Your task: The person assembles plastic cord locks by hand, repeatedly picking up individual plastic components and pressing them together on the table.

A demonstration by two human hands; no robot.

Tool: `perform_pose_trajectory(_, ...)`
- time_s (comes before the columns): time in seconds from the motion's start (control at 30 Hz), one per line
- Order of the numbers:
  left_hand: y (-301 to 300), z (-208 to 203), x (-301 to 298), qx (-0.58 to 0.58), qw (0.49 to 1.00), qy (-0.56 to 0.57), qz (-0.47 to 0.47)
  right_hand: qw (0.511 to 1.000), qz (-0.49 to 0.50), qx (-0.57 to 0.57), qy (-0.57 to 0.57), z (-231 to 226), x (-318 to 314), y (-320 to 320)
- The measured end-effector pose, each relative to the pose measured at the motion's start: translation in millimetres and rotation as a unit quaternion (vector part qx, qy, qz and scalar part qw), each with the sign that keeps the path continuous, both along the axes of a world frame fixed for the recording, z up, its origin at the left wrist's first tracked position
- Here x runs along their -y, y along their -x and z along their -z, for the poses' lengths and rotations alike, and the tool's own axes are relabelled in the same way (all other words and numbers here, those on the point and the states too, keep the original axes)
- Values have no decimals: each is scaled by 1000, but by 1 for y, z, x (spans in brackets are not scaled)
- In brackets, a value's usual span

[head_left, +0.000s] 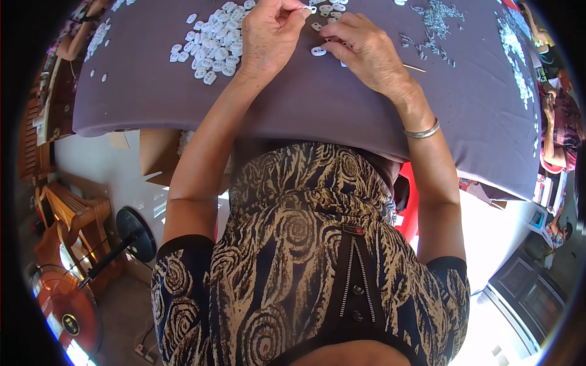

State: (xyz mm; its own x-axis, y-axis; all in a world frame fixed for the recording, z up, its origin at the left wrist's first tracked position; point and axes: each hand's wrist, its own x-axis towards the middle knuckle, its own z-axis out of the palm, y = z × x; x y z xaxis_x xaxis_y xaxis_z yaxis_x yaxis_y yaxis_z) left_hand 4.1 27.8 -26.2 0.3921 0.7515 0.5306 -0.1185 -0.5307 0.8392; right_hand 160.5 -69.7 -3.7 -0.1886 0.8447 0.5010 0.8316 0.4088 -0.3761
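My left hand (271,39) is closed in a pinch near the top of the view. Between its thumb and fingertips is a small white oval plastic piece (313,10) with holes. My right hand (366,52) is over the table with its fingers bent, thumb and forefinger apart. A white two-holed plastic piece (318,51) lies beside its thumb, and others are partly hidden beneath the hand. To the left of my left hand spreads a big pile of the same white pieces (217,39). A thin wooden stick (415,68) lies just right of my right hand.
A purple-grey cloth (348,113) covers the table. Small metal parts (434,24), perhaps springs, lie scattered at the far right. More white pieces (514,55) line the right side. A person (558,125) sits beyond the right edge; a cardboard box (160,152) stands below left.
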Motion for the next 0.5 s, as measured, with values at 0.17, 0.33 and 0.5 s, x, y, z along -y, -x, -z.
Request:
perform_pose_trajectory(0.17,1,-1,0,12,1000,-5,0,999,1,40,17,-2,2,12)
perform_pose_trajectory(0.33,0,1,-2,4,1000,-18,-14,1000,-19,16,3,8,-1,4)
perform_pose_trajectory(0.5,1,13,-10,32,999,-8,4,998,-23,51,-14,14,-3,6)
